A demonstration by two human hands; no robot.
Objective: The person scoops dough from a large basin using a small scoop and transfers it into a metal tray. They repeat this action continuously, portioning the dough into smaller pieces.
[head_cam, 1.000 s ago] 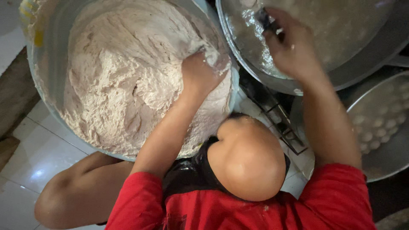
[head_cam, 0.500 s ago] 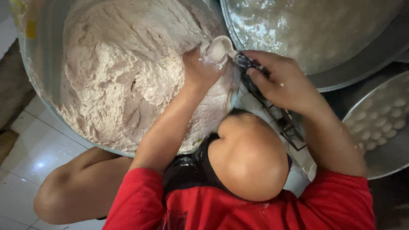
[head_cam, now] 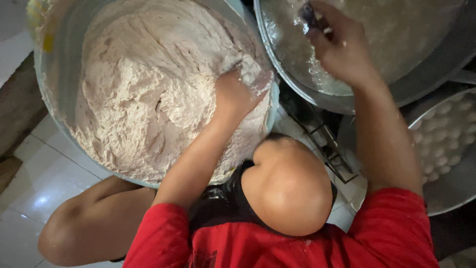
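Pale, shaggy dough point(head_cam: 148, 94) is filling the big metal basin point(head_cam: 54, 74) on the left of my view, and I am seeing the left hand point(head_cam: 233, 97) pressing into its right edge, close to the basin's rim. Its fingers are sinking into the mass, so I cannot tell whether they are spread or curled. The dough is lying under and around that hand, heaped up to the far left of it. Further right, the right hand point(head_cam: 342, 47) is reaching over a wide steel pan point(head_cam: 436, 54) of cloudy liquid, its fingers point(head_cam: 322, 30) pinching a small dark utensil point(head_cam: 308, 12) at the far end. A tray of pale round balls point(head_cam: 446, 144) is sitting at the right edge, and white floor tiles point(head_cam: 34, 188) are showing near left.
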